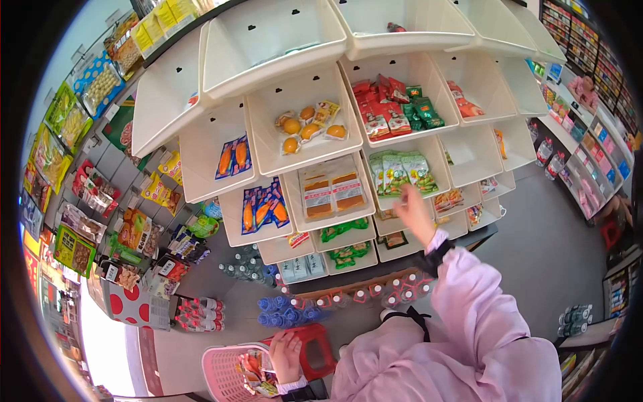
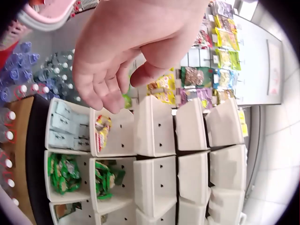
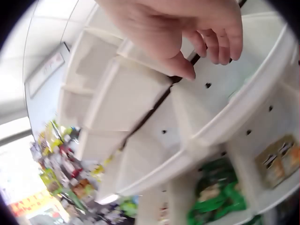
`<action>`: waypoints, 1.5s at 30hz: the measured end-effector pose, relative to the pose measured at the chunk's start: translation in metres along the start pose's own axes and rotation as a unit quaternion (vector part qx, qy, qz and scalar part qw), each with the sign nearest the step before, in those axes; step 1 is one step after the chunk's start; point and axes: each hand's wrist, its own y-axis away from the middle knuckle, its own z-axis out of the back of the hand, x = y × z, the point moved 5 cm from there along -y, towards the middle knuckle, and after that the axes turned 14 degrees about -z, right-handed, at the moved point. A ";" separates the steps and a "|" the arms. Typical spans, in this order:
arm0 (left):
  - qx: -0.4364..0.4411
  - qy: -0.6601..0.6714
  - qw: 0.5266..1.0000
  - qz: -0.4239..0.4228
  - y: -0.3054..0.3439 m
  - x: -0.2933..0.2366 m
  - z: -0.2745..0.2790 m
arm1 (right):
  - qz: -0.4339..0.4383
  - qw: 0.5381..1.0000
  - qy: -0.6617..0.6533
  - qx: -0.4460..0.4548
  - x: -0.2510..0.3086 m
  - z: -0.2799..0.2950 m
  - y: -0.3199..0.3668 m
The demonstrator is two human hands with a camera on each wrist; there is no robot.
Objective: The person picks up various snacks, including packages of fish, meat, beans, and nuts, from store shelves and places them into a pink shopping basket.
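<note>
In the head view, my right hand (image 1: 416,216) reaches out to the front of a white bin of green snack packets (image 1: 400,172). Its fingers bend loosely with nothing between them, as the right wrist view also shows of the same hand (image 3: 187,35). Low on the left, my left hand (image 1: 286,356) is at the side of a pink basket (image 1: 213,370) holding several colourful snack packets (image 1: 252,372). The left wrist view shows this hand (image 2: 136,51) empty, fingers relaxed and thumb apart from them.
Tiered white bins hold orange-topped packs (image 1: 308,127), red packets (image 1: 383,100), boxed cakes (image 1: 333,193) and blue-edged packs (image 1: 264,206). Bagged snacks (image 1: 137,231) hang on the left wall. A red stool (image 1: 320,348) and bottles (image 1: 288,311) stand on the floor. A person (image 1: 584,90) is behind the counter.
</note>
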 end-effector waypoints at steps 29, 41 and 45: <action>0.202 0.115 0.964 0.126 0.019 0.040 -0.159 | 0.161 0.934 0.017 0.320 0.141 -0.015 0.127; -0.114 0.192 0.975 -0.007 0.047 0.004 0.122 | 0.498 0.640 0.045 0.583 0.185 -0.200 0.393; -0.225 0.166 0.960 0.009 0.038 0.011 0.207 | 0.448 0.634 0.047 0.629 0.195 -0.212 0.417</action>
